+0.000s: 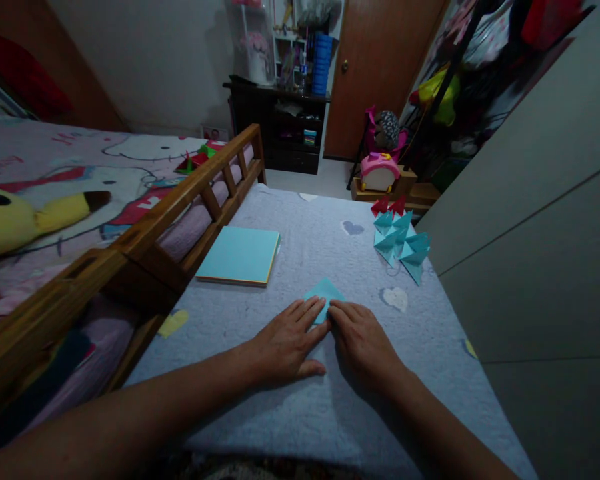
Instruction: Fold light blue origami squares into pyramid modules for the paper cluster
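A small light-blue folded paper point(326, 289) lies on the cloth-covered surface in front of me, its top corner pointing away. My left hand point(293, 339) rests flat across its left part, fingers stretched and thumb apart. Curled fingers of my right hand point(365, 343) press together at the paper's right edge, close beside the left fingertips. Both hands hide much of the lower paper. To the left sits a stack of square paper point(240, 255) with a blue sheet on top. Several folded blue paper pieces point(400, 241) and some red folded paper point(387, 206) stand at the far right.
A wooden bed rail point(145, 233) runs along the left side, with a patterned bed and a yellow plush toy point(10, 223) beyond it. A pale cabinet wall point(540, 260) borders the right. Past the far edge are a pink toy case point(380, 172) and a dark cabinet point(280, 123).
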Demonstrator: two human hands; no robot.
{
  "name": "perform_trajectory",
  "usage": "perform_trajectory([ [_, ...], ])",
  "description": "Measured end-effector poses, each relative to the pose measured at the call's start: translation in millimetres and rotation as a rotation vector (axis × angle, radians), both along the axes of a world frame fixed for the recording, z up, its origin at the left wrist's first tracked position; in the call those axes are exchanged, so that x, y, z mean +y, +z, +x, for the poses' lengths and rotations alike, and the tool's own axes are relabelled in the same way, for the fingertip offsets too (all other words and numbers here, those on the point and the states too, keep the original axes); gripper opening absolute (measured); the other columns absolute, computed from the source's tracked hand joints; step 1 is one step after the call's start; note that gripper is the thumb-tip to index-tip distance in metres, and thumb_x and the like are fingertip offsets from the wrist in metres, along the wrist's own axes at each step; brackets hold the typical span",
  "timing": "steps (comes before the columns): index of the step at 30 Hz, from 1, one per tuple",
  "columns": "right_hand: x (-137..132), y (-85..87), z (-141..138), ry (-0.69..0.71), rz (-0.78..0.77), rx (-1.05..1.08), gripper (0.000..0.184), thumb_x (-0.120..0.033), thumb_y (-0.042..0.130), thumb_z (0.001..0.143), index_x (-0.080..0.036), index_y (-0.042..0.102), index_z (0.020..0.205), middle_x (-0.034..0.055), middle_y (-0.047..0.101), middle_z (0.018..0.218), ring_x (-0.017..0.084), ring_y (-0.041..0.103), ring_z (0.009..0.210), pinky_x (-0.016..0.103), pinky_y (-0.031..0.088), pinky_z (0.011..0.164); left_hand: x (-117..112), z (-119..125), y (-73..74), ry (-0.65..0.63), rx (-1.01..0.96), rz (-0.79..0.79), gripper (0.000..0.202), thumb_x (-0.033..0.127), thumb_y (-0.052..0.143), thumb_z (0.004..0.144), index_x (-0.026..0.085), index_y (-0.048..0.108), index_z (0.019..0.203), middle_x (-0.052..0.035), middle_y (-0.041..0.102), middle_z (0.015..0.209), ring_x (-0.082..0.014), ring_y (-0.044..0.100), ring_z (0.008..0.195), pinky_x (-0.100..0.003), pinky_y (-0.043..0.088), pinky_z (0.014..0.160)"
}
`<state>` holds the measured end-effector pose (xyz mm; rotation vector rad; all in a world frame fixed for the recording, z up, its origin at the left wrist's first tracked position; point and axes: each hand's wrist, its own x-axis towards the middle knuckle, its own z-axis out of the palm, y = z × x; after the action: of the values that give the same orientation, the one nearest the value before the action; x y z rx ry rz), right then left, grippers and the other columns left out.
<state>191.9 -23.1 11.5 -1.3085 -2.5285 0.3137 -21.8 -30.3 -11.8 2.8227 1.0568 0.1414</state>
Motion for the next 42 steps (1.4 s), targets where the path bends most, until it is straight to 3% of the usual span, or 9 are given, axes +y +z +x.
perform_trajectory([
  [9,-7.4,3.8,-6.1,0.037,0.053,-0.187,0.039,-0.013,0.049,0.094,-0.022,0.06,0.13,0.0144,0.059,0.137,0.027,0.056,0.116,0.043,0.041,0.102,-18.0,-20.3,15.7,0.087,0.112,-0.036,0.085,0.069,0.052,0.09,0.012,0.036,0.151,-0.0219,0.035,0.159,-0.0349,0.034,0.147,-0.048,0.025,0.119],
  [20,-13.8,4.8,-17.5,0.017,0.071,-0.308,0.044,-0.031,0.057,0.096,-0.036,0.055,0.14,0.0141,0.055,0.141,0.036,0.052,0.125,0.053,0.034,0.111,-39.6,-55.3,7.4,0.281,0.082,0.058,0.068,0.06,0.047,0.096,0.011,0.048,0.144,-0.023,0.046,0.152,-0.0365,0.044,0.14,-0.053,0.032,0.112],
  [25,-14.8,6.6,-23.6,0.018,0.056,-0.3,0.052,-0.042,0.066,0.091,-0.039,0.053,0.142,0.0143,0.058,0.138,0.041,0.05,0.126,0.058,0.032,0.111,-35.3,-57.5,23.7,0.373,0.126,0.108,0.051,0.053,0.058,0.092,0.011,0.064,0.122,-0.0222,0.061,0.136,-0.0381,0.055,0.127,-0.053,0.036,0.108],
  [27,-15.3,6.1,-25.4,0.016,0.062,-0.294,0.054,-0.045,0.066,0.09,-0.041,0.052,0.143,0.0139,0.06,0.135,0.041,0.05,0.127,0.06,0.031,0.112,-30.4,-50.5,29.2,0.355,0.122,0.145,0.04,0.043,0.059,0.094,0.015,0.063,0.121,-0.0186,0.061,0.134,-0.0356,0.054,0.126,-0.051,0.038,0.109],
  [30,-16.9,4.3,-27.5,0.017,0.075,-0.291,0.057,-0.047,0.065,0.091,-0.04,0.049,0.146,0.0156,0.06,0.135,0.042,0.05,0.127,0.062,0.029,0.112,-23.9,-36.8,29.7,0.236,0.034,0.156,0.047,0.031,0.058,0.095,0.018,0.049,0.139,-0.0136,0.058,0.138,-0.0312,0.052,0.126,-0.047,0.038,0.11],
  [34,-19.7,2.2,-28.5,0.018,0.086,-0.311,0.061,-0.05,0.064,0.091,-0.038,0.047,0.148,0.0194,0.055,0.141,0.045,0.049,0.13,0.064,0.028,0.111,-20.2,-28.0,21.5,0.149,0.003,0.1,0.039,0.035,0.061,0.095,0.016,0.055,0.129,-0.0107,0.064,0.122,-0.029,0.056,0.114,-0.044,0.043,0.103],
  [42,-22.6,1.2,-14.8,-0.018,0.066,-0.319,0.05,-0.058,0.052,0.096,-0.043,0.051,0.144,0.0125,0.05,0.15,0.042,0.045,0.136,0.062,0.028,0.113,-21.2,-33.4,14.3,0.133,0.024,0.197,0.042,0.036,0.064,0.093,0.011,0.057,0.127,-0.0119,0.066,0.12,-0.0281,0.059,0.108,-0.041,0.048,0.096],
])
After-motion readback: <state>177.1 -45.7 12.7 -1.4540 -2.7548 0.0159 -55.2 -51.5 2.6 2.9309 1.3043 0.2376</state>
